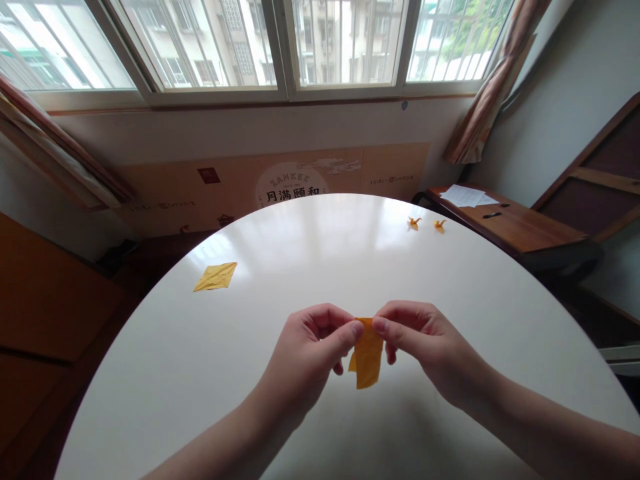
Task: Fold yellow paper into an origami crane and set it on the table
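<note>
Left hand point(310, 350) and right hand point(425, 347) close together, thumb and forefinger of each pinched on the top edge of a small folded orange paper point(369, 363), which hangs between them above the round white table point(200, 373). Risk, as judged: uneven pull could tear the paper or skew the crease.

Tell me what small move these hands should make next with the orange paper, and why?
Probably run the thumbs along the top fold to crease it. The left hand and right hand both pinch the orange paper at its top edge, and it hangs loose above the white table, not yet flat.
</note>
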`<state>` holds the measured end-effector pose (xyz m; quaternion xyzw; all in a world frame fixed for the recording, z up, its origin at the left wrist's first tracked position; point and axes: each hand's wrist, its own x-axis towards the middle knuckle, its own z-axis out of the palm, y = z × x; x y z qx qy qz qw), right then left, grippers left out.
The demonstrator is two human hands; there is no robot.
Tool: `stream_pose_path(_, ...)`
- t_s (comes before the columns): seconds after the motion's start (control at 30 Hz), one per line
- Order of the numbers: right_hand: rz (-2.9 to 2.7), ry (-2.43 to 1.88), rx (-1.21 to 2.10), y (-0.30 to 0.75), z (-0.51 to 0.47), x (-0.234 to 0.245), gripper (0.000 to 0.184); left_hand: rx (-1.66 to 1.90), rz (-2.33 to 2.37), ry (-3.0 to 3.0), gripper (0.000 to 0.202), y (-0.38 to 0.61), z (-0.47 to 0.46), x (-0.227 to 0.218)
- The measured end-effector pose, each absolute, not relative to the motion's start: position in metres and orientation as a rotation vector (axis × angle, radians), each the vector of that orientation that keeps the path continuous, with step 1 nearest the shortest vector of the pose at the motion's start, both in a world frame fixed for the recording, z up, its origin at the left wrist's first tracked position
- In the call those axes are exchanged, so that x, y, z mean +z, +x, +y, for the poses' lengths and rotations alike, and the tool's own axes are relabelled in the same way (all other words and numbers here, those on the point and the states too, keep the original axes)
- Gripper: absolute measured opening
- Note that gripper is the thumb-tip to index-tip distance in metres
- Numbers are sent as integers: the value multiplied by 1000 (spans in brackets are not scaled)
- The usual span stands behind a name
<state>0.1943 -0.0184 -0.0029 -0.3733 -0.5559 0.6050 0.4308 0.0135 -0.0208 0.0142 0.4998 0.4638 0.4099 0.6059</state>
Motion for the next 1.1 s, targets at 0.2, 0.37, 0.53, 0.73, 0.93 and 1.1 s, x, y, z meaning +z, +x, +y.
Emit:
stream_pose_path(0.2,-1442,-937,1479,195,-17,-5,28,986,1040,1134,24,13,-20,10)
stream_pose_path(0.37,-1440,-943,1463,196,-16,-7,23,1017,1065,1135,23,11,-19,7)
stream_pose_path(0.53,-1413,-929,1471,195,-16,-6,24,1008,1062,1118,25,13,-19,8)
stream_pose_path(0.73,-1450,-938,1506,195,-15,-9,25,1031,1084,1111,25,14,-18,9)
stream_pose_path(0.93,-1459,-986,1476,194,-14,-12,28,1036,1084,1124,25,14,-17,7)
stream_pose_path(1.1,-1457,-1008,1463,195,-15,-11,29,1029,1091,1117,26,15,-18,7)
